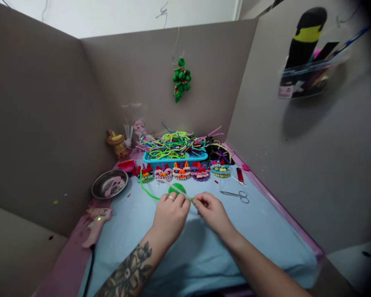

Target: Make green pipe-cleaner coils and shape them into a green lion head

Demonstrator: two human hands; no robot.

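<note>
My left hand (172, 211), with a ring on one finger, is closed over a bright green pipe cleaner (148, 192) whose long tail curves out to the left and up. Beside it, my right hand (210, 211) pinches a short green tip that pokes out between the two hands. Just beyond my left fingers lies a round, coiled green piece (177, 188), partly covered by the fingers. A pale, whitish strand (183, 192) crosses over it toward my fingertips; whether I hold that strand too is unclear.
Several colourful pipe-cleaner faces (181, 170) line up before a blue tray (174, 158) heaped with pipe cleaners. Scissors (237, 195) lie right. At left are a metal bowl (95, 187) and a pink glue gun (96, 230) with a lit green light. Grey panels (160, 82) enclose the table.
</note>
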